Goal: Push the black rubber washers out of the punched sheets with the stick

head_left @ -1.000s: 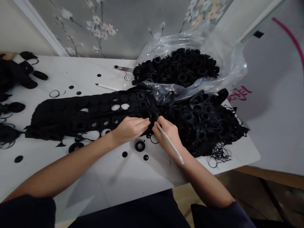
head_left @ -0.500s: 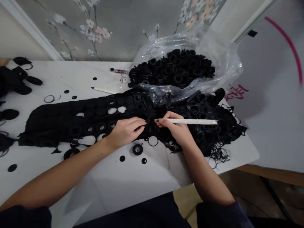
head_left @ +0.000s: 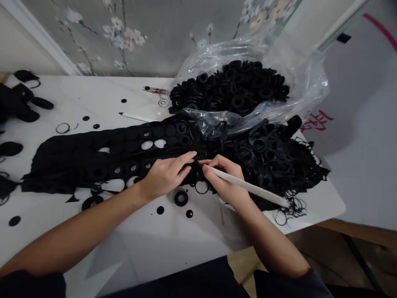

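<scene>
A long black foam sheet (head_left: 93, 159) punched with rings lies across the white table (head_left: 139, 236). My left hand (head_left: 166, 176) presses on its near edge, fingers together and stretched toward the right. My right hand (head_left: 225, 180) grips a white stick (head_left: 248, 187) like a pen, its tip at the sheet's edge just beside my left fingertips. A loose black ring (head_left: 181, 198) and a thin black hoop (head_left: 201, 187) lie just below both hands.
A clear plastic bag (head_left: 297, 82) of black foam rings (head_left: 229, 89) sits at the back. A tangled heap of punched scrap (head_left: 279, 157) fills the right side. Another white stick (head_left: 136, 117), a pen (head_left: 155, 89), small black discs (head_left: 160, 210) and black pieces (head_left: 18, 103) are scattered about.
My right hand swung the white stick from pointing down-right, to level toward the right, then to angled down-right again. My left hand stayed on the sheet's edge.
</scene>
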Demonstrator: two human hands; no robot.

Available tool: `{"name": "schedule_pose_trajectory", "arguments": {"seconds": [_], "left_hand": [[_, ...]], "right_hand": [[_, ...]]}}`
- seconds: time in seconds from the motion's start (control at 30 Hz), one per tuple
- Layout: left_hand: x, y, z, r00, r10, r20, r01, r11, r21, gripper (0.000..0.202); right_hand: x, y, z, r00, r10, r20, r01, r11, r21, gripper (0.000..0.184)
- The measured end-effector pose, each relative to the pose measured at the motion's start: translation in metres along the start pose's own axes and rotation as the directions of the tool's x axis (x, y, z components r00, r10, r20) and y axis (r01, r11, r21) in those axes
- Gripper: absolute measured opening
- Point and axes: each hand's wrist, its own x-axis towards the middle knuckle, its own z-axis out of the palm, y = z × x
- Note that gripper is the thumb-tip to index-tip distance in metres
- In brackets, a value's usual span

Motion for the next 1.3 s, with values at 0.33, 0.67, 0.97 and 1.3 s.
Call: {"name": "schedule_pose_trajectory", "arguments": {"seconds": [0.33, 0.67, 0.97, 1.3], "left_hand": [[0.0, 0.002, 0.001, 0.997, 0.078, -0.006, -0.077, 0.994, 0.072, 0.031], [0.003, 0.004, 0.005, 0.995, 0.031, 0.099, -0.037, 0.997, 0.06, 0.033], [0.011, 0.002, 0.007, 0.966, -0.1, 0.237, 0.108, 0.994, -0.022, 0.026], [0.008, -0.003, 0.009, 0.991, 0.013, 0.135, -0.007, 0.999, -0.045, 0.01]], "right_hand": [[0.004, 0.007, 0.002, 0.998, 0.048, 0.027, -0.048, 0.999, -0.017, 0.014], [-0.005, 0.015, 0.009, 0.903, -0.392, 0.175, 0.418, 0.707, -0.571, 0.018], [0.002, 0.018, 0.014, 0.875, -0.402, 0.271, 0.476, 0.605, -0.638, 0.018], [0.0, 0.011, 0.022, 0.918, -0.317, 0.239, 0.391, 0.614, -0.686, 0.022]]}}
